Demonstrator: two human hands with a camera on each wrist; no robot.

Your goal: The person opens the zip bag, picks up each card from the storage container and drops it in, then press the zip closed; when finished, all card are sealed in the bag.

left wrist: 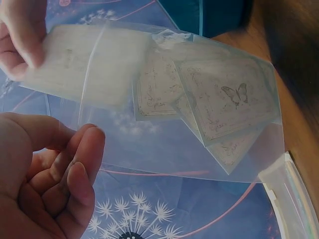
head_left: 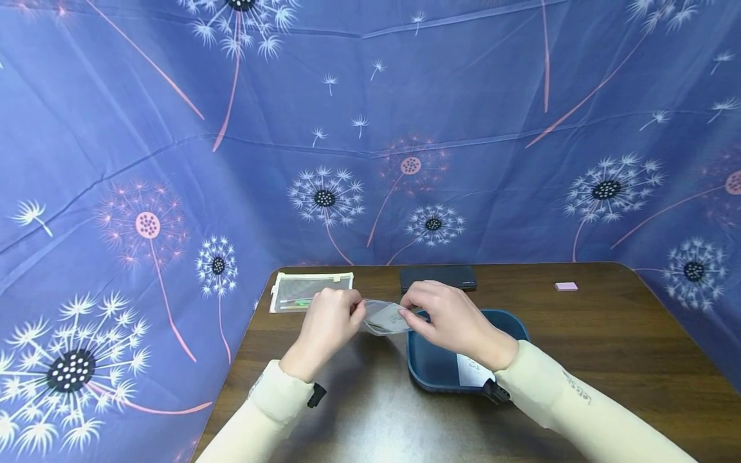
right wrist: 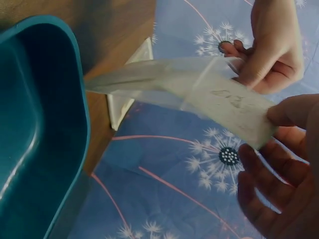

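Above the brown table point(head_left: 579, 347) my two hands hold up a clear plastic bag point(head_left: 386, 319) with several pale cards inside; one card point(left wrist: 234, 94) bears a butterfly. My left hand point(head_left: 352, 315) pinches the bag's open edge point(right wrist: 219, 67) between thumb and curled fingers point(left wrist: 82, 154). My right hand point(head_left: 414, 315) pinches the end of a white card point(right wrist: 244, 119) that lies halfway in the bag's mouth point(left wrist: 75, 64). The bag hangs just left of a dark teal tray point(head_left: 515, 325).
A white slip point(head_left: 471, 372) lies in the teal tray point(right wrist: 45, 124). A mesh zip pouch point(head_left: 309, 291) lies at the table's back left corner, a flat black case point(head_left: 438, 278) at the back middle, a pink eraser point(head_left: 566, 287) at the back right. Blue dandelion-print cloth point(head_left: 370, 128) walls the table.
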